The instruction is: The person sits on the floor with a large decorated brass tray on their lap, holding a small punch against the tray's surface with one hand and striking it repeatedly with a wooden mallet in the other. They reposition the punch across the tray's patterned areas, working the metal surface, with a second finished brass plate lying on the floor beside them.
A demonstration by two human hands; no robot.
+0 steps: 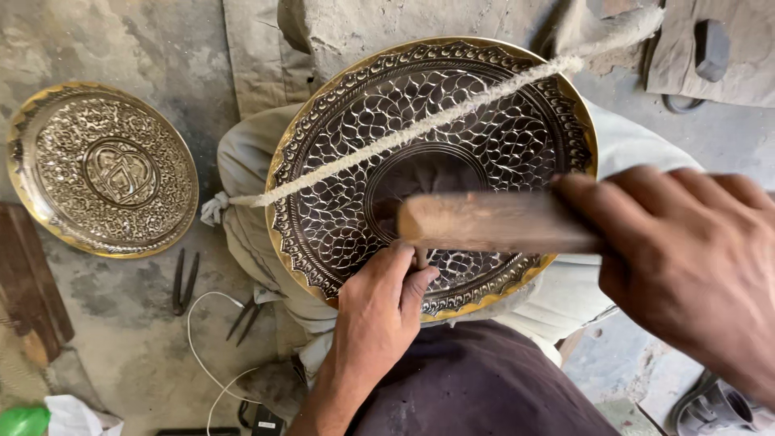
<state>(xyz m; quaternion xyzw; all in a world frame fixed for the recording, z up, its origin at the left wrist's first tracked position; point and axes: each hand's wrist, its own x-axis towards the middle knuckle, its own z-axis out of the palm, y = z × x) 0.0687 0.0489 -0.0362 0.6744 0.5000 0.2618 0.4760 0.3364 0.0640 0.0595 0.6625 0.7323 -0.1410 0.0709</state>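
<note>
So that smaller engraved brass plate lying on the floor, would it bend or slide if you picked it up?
The smaller plate looks like rigid embossed metal, so it probably holds its shape. Likely fairly heavy for its size. Its raised rim and textured relief should give fingers grip, though polished brass may be somewhat slippery.

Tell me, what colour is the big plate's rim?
Gold; the plate's rim shines golden around dark, leafy engraving, seen in the head view.

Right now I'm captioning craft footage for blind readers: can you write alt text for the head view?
A person's left hand pinches a thin punch against a large engraved brass plate resting on their lap, while the right hand holds a wooden mallet just above it. A taut rope crosses the plate; a second engraved plate lies on the floor.
</note>
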